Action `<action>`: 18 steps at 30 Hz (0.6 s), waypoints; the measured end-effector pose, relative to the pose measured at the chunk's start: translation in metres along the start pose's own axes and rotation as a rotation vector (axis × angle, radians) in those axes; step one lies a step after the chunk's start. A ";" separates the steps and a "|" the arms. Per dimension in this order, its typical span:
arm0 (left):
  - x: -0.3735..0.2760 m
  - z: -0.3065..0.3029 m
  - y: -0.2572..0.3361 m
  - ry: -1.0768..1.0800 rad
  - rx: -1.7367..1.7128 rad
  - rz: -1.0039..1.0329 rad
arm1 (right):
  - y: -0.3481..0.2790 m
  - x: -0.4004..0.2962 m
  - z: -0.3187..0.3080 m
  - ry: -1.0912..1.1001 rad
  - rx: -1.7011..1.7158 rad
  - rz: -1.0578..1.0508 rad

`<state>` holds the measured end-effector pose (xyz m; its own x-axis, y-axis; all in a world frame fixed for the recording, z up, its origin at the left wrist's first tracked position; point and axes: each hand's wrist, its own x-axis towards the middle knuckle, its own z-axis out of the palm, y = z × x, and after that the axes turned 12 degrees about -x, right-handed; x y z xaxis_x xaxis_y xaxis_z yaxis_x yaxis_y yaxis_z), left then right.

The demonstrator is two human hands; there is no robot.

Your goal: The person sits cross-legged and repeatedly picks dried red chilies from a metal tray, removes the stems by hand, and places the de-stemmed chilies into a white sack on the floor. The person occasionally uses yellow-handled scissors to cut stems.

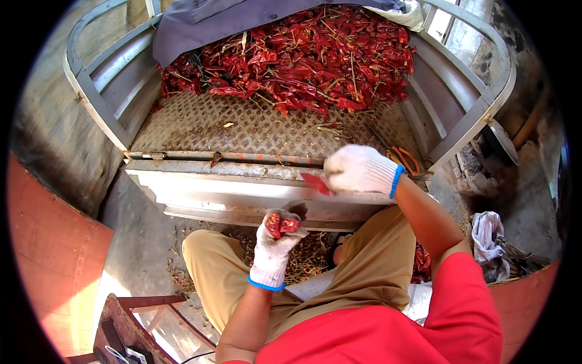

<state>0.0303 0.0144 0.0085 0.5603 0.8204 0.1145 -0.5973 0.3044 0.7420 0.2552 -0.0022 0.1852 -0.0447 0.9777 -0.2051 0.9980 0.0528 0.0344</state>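
Both my hands wear white knitted gloves with blue cuffs. My left hand (279,241) is closed around red chili peppers (282,224), whose cut or broken ends face up, above my lap. To the right and farther forward, my right hand (354,168) grips a red chili pepper (317,184), slightly blurred, over the lowered tailgate's edge. A large heap of dried red chili peppers (309,63) lies on the metal cargo bed (254,127) ahead of me, partly under a grey-blue cloth (227,22).
The folded-down tailgate (236,195) hangs before my knees. Orange-handled scissors (407,159) lie at the bed's right corner. Stems and scraps (304,259) litter the floor between my legs. A wooden stool (132,327) stands at lower left; a white plastic bag (486,236) is at right.
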 end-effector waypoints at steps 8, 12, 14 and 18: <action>-0.012 0.015 0.002 -0.205 0.593 -0.003 | -0.033 -0.015 0.013 -0.206 0.032 -0.316; -0.009 0.005 0.005 -0.146 0.493 -0.046 | -0.034 -0.007 0.015 -0.163 0.246 -0.216; -0.003 0.002 0.004 -0.117 0.297 -0.023 | -0.033 -0.014 0.012 -0.225 0.710 0.069; -0.006 0.003 -0.001 0.022 -0.184 -0.109 | -0.013 -0.025 0.059 0.015 1.700 0.140</action>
<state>0.0296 0.0078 0.0089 0.6154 0.7878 0.0243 -0.6298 0.4730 0.6162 0.2462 -0.0391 0.1320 0.0506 0.9578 -0.2829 -0.0870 -0.2780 -0.9566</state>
